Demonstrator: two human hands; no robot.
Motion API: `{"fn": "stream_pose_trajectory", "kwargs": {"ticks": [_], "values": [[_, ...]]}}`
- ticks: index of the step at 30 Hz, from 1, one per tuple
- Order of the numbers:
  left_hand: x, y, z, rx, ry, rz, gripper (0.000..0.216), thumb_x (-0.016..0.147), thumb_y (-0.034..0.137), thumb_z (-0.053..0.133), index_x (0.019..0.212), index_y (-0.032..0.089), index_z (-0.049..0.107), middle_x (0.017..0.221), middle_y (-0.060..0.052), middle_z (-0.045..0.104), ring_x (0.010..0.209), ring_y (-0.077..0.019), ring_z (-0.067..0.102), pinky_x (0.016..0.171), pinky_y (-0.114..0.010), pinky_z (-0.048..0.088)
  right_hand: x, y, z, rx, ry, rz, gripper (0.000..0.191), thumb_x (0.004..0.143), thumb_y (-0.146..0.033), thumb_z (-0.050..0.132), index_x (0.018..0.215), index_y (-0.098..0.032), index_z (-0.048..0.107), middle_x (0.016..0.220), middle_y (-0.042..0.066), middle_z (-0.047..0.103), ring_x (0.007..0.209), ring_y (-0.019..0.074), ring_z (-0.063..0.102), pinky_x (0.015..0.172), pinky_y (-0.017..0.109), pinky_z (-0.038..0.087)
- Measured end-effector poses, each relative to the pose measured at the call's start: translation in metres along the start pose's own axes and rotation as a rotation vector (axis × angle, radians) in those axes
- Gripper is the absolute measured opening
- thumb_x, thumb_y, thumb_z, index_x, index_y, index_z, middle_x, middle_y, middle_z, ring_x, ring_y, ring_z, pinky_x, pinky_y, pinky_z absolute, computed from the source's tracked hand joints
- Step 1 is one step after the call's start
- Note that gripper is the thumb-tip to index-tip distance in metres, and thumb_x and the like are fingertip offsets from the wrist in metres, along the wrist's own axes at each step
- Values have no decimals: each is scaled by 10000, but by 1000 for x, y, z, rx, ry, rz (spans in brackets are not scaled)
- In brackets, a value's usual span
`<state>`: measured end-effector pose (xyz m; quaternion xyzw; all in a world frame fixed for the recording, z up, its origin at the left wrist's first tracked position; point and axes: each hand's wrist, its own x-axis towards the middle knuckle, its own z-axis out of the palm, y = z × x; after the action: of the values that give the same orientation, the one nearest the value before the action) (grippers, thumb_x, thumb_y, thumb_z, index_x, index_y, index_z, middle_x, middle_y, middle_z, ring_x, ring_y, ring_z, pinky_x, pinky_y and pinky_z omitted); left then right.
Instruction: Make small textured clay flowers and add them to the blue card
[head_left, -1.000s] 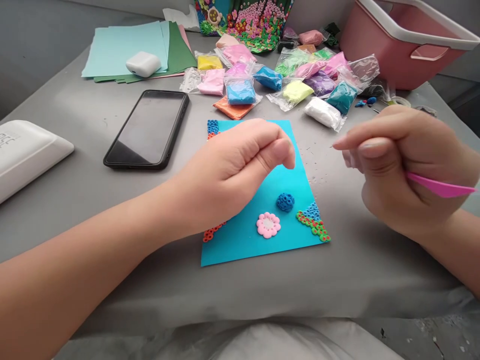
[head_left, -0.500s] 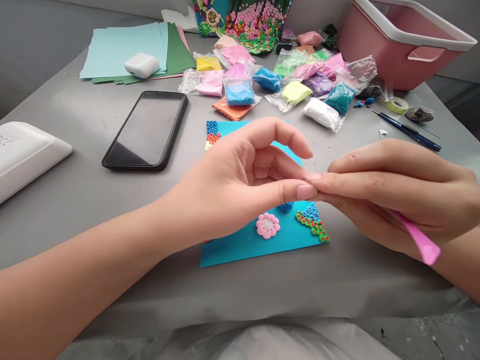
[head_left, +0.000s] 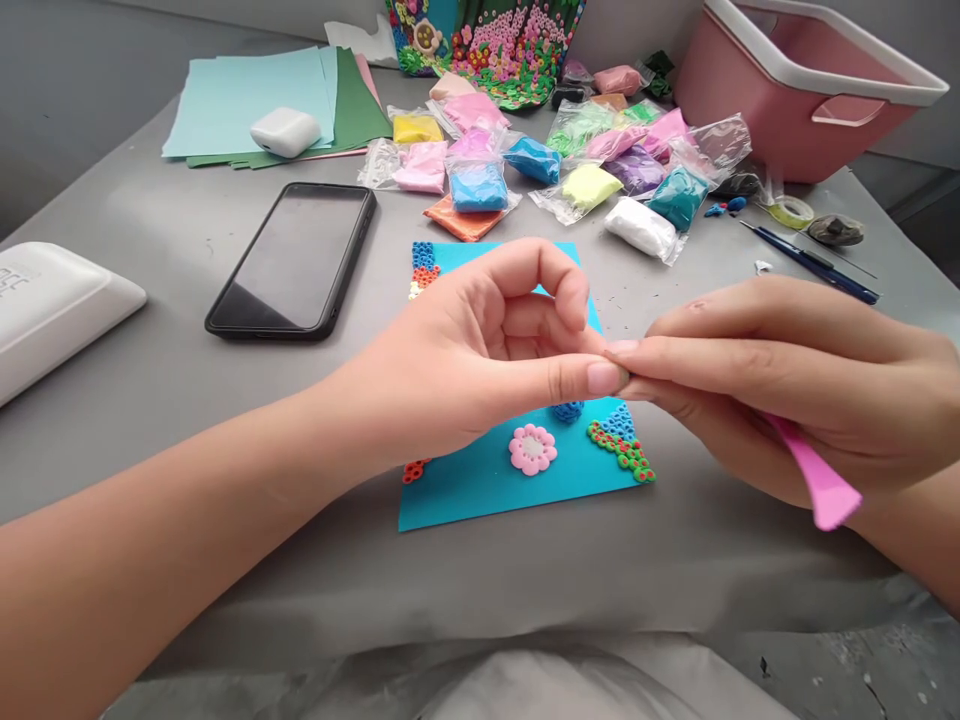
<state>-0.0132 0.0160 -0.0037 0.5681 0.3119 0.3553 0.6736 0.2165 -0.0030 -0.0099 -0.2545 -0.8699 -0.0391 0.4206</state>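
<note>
The blue sheet (head_left: 465,503) lies near the worktop's (head_left: 337,580) front edge, carrying a pink flower (head_left: 533,450). Above it, the left hand (head_left: 480,370) pinches fingertips against the right hand (head_left: 795,385); from here I can't tell whether anything sits between them. The right also grasps a pink tool (head_left: 825,487). Coloured packets (head_left: 480,188) lie toward the back edge, a pink basket (head_left: 750,115) by the far right corner.
</note>
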Motion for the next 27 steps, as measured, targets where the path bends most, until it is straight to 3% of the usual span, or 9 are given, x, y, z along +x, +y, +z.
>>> {"fn": "stream_pose_trajectory", "kwargs": {"ticks": [3, 6, 8, 11, 14, 18, 21, 23, 27], "values": [[-3, 4, 0, 153, 80, 6, 267, 868, 168, 877, 889, 261, 627, 811, 73, 774, 886, -159, 840, 760, -230, 709, 0, 0, 0, 34, 33, 208, 111, 1034, -252, 713, 961, -299, 783, 917, 41, 778, 732, 188, 718, 695, 378, 637], [-4, 6, -1, 223, 155, 19, 110, 945, 299, 844, 971, 273, 740, 950, 36, 808, 993, -170, 828, 834, -245, 708, 1, 6, 0, 97, 42, 337, 247, 1104, -415, 586, 925, -298, 711, 858, 51, 728, 719, 209, 690, 692, 418, 610], [-3, 5, -2, 231, 199, 15, 176, 965, 434, 836, 1010, 269, 794, 997, 16, 823, 1020, -178, 817, 866, -256, 706, 2, 11, 0, 141, 6, 288, 296, 1123, -439, 553, 901, -287, 677, 799, 39, 685, 703, 200, 666, 659, 398, 583], [-1, 2, -4, 248, 265, 5, 322, 893, 556, 890, 983, 254, 827, 1002, 4, 836, 955, -186, 807, 825, -263, 704, 2, 15, 0, 129, -82, 153, 174, 1063, -359, 709, 916, -267, 698, 799, 19, 708, 704, 173, 665, 643, 346, 583], [-1, 0, -5, 245, 313, 12, 265, 833, 461, 962, 974, 269, 845, 1014, 24, 841, 947, -185, 806, 826, -264, 698, 2, 12, -2, 83, -122, 85, 49, 1008, -219, 782, 993, -262, 763, 932, 27, 798, 759, 158, 730, 684, 309, 622], [0, 1, -4, 248, 358, 17, 101, 955, 361, 852, 993, 270, 872, 933, 17, 825, 889, -167, 790, 803, -276, 685, 4, 6, -3, 95, -173, 52, 108, 1038, -166, 725, 1022, -248, 794, 948, 28, 829, 776, 146, 781, 717, 256, 642], [0, 3, -3, 280, 348, 63, 236, 1003, 402, 799, 828, 250, 844, 751, 27, 742, 701, -106, 681, 669, -228, 609, 3, 4, -2, 130, -227, 32, 59, 997, -199, 798, 969, -243, 770, 840, 3, 794, 679, 125, 739, 651, 238, 625], [0, 4, -3, 288, 330, 96, 335, 1007, 447, 793, 747, 236, 784, 695, 34, 701, 636, -90, 623, 622, -222, 572, 1, 4, -1, 149, -263, 28, 92, 989, -172, 804, 1004, -256, 770, 884, 3, 795, 678, 117, 720, 625, 241, 613], [0, 4, -4, 267, 303, 86, 237, 928, 356, 880, 820, 225, 715, 827, 32, 782, 775, -134, 747, 734, -245, 651, -5, 5, 5, 167, -298, 1, 98, 1006, -166, 777, 1072, -237, 790, 976, 31, 770, 753, 117, 718, 666, 251, 613]]}}
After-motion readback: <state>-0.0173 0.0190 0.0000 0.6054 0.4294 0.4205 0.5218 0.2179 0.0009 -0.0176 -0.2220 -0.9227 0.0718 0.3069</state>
